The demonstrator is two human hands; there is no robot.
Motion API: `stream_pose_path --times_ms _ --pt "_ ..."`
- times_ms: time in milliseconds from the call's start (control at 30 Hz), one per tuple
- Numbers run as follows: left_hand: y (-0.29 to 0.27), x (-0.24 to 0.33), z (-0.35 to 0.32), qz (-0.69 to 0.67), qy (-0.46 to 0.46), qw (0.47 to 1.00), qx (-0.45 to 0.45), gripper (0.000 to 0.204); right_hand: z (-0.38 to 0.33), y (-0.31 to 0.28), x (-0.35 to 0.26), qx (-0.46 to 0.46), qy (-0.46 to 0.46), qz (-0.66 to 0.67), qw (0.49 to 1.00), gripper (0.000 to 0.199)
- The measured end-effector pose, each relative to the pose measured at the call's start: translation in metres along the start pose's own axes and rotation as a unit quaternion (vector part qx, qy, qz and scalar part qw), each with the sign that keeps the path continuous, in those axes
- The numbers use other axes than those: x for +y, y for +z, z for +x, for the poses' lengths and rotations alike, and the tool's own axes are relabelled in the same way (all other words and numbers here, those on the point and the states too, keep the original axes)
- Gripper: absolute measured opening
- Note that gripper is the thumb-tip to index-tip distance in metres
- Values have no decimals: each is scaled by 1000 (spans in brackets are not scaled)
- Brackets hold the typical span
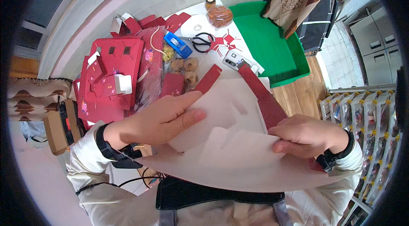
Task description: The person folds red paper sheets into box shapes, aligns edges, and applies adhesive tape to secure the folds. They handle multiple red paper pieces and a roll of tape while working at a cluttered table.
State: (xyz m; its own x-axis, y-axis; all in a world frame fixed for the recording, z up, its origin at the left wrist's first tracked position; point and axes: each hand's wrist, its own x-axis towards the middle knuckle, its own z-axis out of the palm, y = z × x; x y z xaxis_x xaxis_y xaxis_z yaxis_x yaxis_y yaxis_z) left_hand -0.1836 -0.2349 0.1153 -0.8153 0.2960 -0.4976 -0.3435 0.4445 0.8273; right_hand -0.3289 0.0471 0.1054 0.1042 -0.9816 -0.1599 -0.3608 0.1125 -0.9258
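Note:
Close to my chest I hold a large cardboard sheet [238,166], white on the inside and dark red on the outside. Its panels are partly folded, and two red flaps stick out at the far end. My left hand [157,117] grips the left side, thumb on the white face and the other fingers mostly behind it. On the right side, my right hand [309,134] pinches a folded edge beside a long red flap [266,102]. Beyond the sheet, a phone [232,61] and black-handled scissors [203,43] lie on the white table [215,67].
Stacked red cardboard pieces [110,55] cover the table's left side. Near them are a blue tape dispenser [178,45], bagged round pastries [190,70] and red paper scraps [223,43]. A green tray [272,43] stands at the right, with a clear multi-compartment rack [362,115] further right.

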Motion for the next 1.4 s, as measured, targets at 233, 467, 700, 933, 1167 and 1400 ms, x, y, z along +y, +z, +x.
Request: stream_pose_path --times_ms 233,467,700,933,1167,1400 --pt "15 -2 6 -243 82 966 -35 38 1 2 18 -22 17 52 998 27" --pt "17 -4 8 -147 93 981 -91 37 -1 1 24 1 -31 74 997 30" --pt "19 11 9 54 132 987 -77 26 -4 -8 26 -55 3 22 998 35" --pt "10 32 14 66 -4 986 -150 29 -7 -22 25 -55 -21 7 998 37" --pt "12 32 16 45 28 987 -154 29 -10 -30 20 -22 -39 -5 999 35" --pt "17 40 23 128 43 977 -167 33 -13 -25 39 -28 -34 46 998 30"
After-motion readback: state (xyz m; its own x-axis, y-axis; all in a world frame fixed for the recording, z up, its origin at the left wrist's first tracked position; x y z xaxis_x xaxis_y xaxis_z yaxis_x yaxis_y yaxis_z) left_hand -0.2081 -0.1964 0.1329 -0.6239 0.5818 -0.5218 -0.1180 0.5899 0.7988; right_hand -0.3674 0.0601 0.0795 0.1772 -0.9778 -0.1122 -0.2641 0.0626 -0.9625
